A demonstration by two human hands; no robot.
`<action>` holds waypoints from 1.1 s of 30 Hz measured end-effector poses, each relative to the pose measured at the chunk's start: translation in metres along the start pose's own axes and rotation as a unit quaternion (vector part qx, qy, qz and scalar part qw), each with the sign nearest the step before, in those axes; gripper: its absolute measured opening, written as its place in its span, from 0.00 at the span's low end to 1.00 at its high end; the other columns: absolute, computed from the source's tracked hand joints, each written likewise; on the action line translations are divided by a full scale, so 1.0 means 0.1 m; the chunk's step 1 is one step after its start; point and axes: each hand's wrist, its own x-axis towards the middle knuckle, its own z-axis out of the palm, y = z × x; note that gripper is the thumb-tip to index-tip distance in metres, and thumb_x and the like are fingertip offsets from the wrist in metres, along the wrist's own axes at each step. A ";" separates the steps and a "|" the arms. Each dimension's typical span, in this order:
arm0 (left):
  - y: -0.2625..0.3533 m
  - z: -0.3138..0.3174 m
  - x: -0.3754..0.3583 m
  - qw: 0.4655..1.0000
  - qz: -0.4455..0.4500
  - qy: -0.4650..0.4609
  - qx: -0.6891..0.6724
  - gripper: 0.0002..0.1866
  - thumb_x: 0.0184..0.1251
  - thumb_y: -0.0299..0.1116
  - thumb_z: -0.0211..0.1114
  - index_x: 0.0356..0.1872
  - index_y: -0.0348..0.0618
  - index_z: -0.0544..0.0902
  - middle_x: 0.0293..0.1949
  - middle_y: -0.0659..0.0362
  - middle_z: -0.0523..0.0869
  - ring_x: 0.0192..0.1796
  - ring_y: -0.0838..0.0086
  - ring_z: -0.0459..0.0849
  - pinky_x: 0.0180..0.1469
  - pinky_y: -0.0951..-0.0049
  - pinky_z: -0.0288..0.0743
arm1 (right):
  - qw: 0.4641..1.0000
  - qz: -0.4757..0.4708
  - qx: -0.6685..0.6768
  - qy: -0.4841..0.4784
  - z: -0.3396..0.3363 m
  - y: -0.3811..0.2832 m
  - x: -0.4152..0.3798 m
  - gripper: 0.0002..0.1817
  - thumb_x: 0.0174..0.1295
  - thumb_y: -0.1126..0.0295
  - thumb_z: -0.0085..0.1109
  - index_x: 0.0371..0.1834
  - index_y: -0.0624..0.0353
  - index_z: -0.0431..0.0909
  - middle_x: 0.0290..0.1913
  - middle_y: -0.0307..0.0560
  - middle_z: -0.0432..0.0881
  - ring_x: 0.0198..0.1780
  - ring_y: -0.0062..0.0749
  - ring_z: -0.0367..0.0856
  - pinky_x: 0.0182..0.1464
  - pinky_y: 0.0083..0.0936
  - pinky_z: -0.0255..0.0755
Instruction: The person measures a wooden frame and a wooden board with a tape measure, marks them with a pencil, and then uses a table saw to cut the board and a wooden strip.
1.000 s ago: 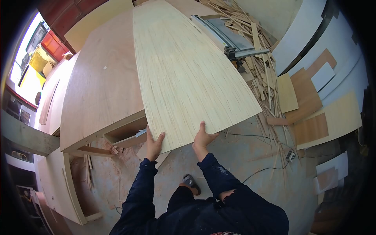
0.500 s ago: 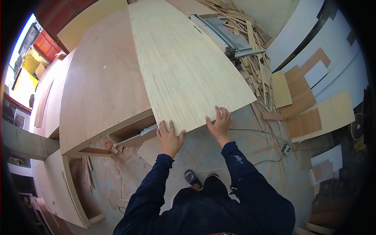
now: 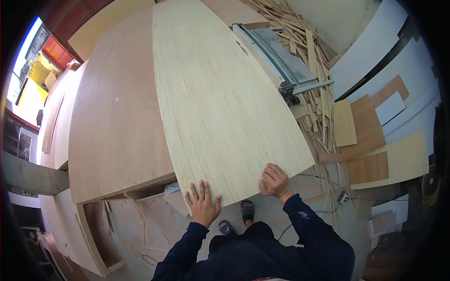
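A long pale plywood sheet (image 3: 225,107) lies across the worktable, its near end jutting past the table's front edge toward my body. My left hand (image 3: 204,206) rests palm down on the near left corner, fingers spread on the top face. Near the right part of the same edge, my right hand (image 3: 275,181) has its fingers curled together on the sheet, gripping it at the rim. The sheet's underside is hidden.
A brown wood-topped worktable (image 3: 117,103) extends to the left. A table saw's metal side table and rail (image 3: 286,61) stand at the right, beside piled wood strips (image 3: 323,103). Board offcuts (image 3: 365,126) lean at far right. A cable with a socket box (image 3: 343,196) crosses the floor.
The plywood sheet has slid toward my body, sticking out farther over the floor. Both hands have come nearer with it, and my right fingers are more curled.
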 end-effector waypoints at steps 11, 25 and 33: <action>-0.41 0.03 1.36 0.996 -0.042 0.072 0.011 0.29 0.67 0.45 0.53 0.64 0.39 0.73 0.68 0.51 0.71 0.75 0.50 0.56 0.73 0.42 0.39 | 0.998 -0.008 0.043 0.036 0.78 0.67 1.02 0.07 0.47 0.70 0.60 0.20 0.62 0.75 0.32 0.53 0.81 0.44 0.47 0.84 0.50 0.34 0.79; -1.03 -0.11 3.58 0.977 -0.203 0.047 0.040 0.37 0.66 0.60 0.47 0.74 0.57 0.59 0.74 0.38 0.49 0.73 0.27 0.41 0.66 0.23 0.35 | 0.990 0.077 0.081 -0.085 1.84 1.54 2.88 0.16 0.49 0.68 0.59 0.41 0.63 0.75 0.51 0.55 0.73 0.55 0.50 0.76 0.53 0.36 0.76; -1.17 -0.09 3.95 0.972 -0.219 0.072 0.039 0.39 0.64 0.63 0.48 0.73 0.54 0.62 0.72 0.38 0.56 0.67 0.30 0.57 0.65 0.37 0.53 | 0.996 0.034 0.044 -0.073 2.18 1.80 3.14 0.21 0.51 0.66 0.58 0.47 0.66 0.77 0.55 0.62 0.74 0.63 0.55 0.71 0.62 0.38 0.71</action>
